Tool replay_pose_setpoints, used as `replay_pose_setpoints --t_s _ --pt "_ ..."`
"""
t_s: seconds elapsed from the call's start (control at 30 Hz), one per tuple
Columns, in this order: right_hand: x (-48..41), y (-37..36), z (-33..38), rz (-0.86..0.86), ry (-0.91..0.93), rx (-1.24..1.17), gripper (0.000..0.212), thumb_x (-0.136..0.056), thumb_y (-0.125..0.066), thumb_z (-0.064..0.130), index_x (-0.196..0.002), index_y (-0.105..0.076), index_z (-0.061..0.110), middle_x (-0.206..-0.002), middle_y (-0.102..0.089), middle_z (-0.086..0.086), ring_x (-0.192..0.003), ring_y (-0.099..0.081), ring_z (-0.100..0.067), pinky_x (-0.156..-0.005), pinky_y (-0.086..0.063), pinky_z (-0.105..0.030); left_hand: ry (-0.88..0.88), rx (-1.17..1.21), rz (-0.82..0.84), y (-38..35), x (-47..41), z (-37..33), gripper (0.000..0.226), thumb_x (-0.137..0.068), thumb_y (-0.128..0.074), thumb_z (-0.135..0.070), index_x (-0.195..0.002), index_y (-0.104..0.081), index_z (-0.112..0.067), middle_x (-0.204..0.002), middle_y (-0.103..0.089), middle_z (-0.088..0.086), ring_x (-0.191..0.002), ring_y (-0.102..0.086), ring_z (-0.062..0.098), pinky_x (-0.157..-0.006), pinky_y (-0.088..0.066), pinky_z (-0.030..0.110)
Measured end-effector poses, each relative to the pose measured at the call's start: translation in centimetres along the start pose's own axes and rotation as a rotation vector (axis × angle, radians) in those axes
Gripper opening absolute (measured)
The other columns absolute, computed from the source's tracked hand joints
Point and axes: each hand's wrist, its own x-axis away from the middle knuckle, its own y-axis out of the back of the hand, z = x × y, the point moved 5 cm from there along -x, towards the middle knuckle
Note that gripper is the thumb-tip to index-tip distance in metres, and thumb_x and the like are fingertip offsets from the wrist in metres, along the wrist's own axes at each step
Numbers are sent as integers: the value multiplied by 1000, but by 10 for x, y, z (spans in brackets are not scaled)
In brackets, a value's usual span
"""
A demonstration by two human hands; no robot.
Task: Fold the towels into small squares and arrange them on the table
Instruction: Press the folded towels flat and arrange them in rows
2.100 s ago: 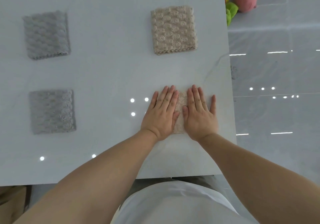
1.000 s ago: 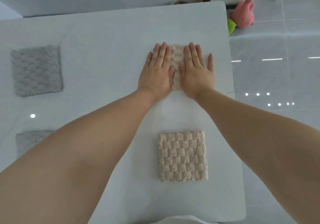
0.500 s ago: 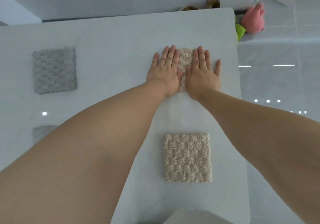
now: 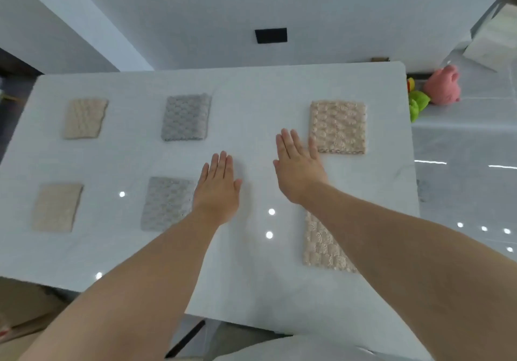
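Note:
Several folded towel squares lie in two rows on the white table (image 4: 251, 114). The far row holds a beige towel (image 4: 85, 118), a grey towel (image 4: 186, 117) and a beige towel (image 4: 338, 127). In the near row are a beige towel (image 4: 57, 206), a grey towel (image 4: 166, 204) and a beige towel (image 4: 321, 246) partly hidden under my right forearm. My left hand (image 4: 216, 190) hovers flat and empty just right of the near grey towel. Equally flat and empty, my right hand (image 4: 298, 166) has its fingertips just left of the far right beige towel.
A pink plush toy (image 4: 443, 85) and a green toy (image 4: 416, 104) sit on the glossy floor beyond the table's right edge. A white wall with a black outlet (image 4: 270, 35) runs behind the table. A white box (image 4: 495, 41) stands at far right.
Both hands have lifted off the far right beige towel and drawn back and leftward, apart. My head has risen, so the whole table and more towels show.

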Motion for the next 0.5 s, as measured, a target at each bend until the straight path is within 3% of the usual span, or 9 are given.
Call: replay_pose_setpoints --t_s 0.1,0.2,0.27,0.37,0.5 --pt "29 -26 57 107 89 -33 60 -109 -16 29 -161 7 12 -170 11 -2 -156 14 -21 -126 5 -46 84 50 10 -19 38 68 63 -107 -12 -37 -160 3 -7 -169 10 7 -156 12 21 -126 5 38" --pt "46 -43 98 166 68 -127 55 -106 -29 22 -159 -17 12 -165 -24 -5 -153 -21 -25 -122 -20 -38 176 78 -21 -34 62 136 62 -108 -20 -33 -161 -3 -6 -170 2 8 -156 6 22 -126 2 38" --pt "45 -51 120 203 -49 -196 48 -105 -32 21 -152 -34 15 -150 -45 -5 -135 -45 -28 -108 -36 -38 287 116 -27 -41 71 181 64 -104 -36 -25 -160 -13 -5 -168 -10 12 -155 -9 27 -125 -11 39" --pt "35 -62 153 204 -328 -450 45 -102 -35 19 -146 -42 21 -141 -52 -4 -121 -56 -29 -93 -46 -36 487 306 -58 -52 74 233 55 -93 -51 -17 -145 -37 -4 -144 -44 17 -131 -42 33 -103 -39 41" --pt "36 -75 208 123 -573 -674 51 -98 -39 18 -150 -41 22 -139 -53 -4 -110 -62 -28 -85 -53 -37 349 606 76 -75 72 267 49 -97 -50 -30 -141 -44 -8 -127 -57 11 -113 -58 31 -91 -51 40"
